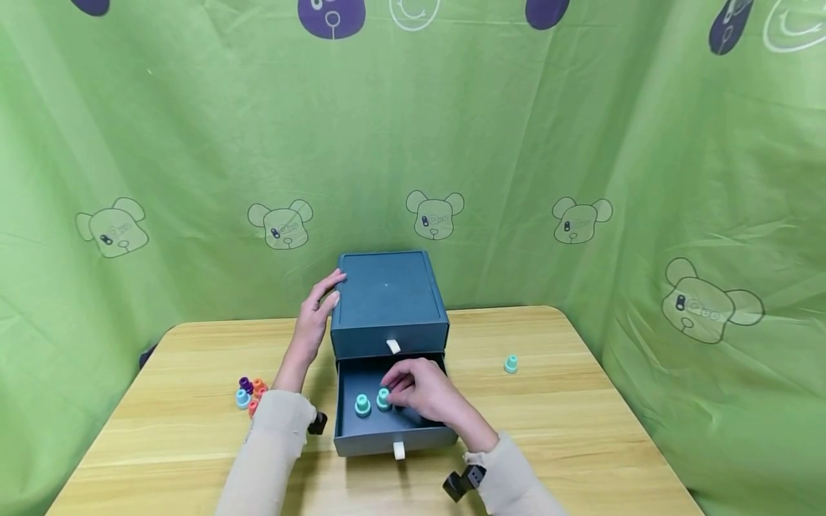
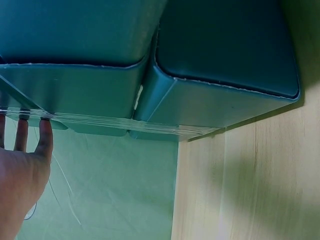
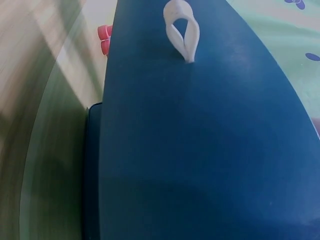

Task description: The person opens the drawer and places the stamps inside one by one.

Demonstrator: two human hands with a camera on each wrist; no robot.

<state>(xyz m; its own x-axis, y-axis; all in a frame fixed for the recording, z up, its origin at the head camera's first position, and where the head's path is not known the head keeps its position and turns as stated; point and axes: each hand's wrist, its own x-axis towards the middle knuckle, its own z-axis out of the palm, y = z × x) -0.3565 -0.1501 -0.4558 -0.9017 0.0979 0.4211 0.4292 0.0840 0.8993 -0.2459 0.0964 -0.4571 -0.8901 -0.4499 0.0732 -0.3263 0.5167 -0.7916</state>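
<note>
The right hand (image 1: 422, 390), thumb and fingers curled, pinches a teal peg (image 1: 383, 400) inside the pulled-out lower drawer (image 1: 396, 442); its long axis stands upright, narrow end up. A second teal peg (image 1: 363, 405) stands just beside it, likewise vertical. The left hand (image 1: 315, 315), fingers extended, rests on the left side of the blue cabinet (image 1: 387, 290).

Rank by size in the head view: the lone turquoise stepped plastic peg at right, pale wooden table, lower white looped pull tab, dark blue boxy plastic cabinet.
1. Table
2. Cabinet
3. Peg and pull tab: too alike to rank; the tab sits nearer the camera.
</note>
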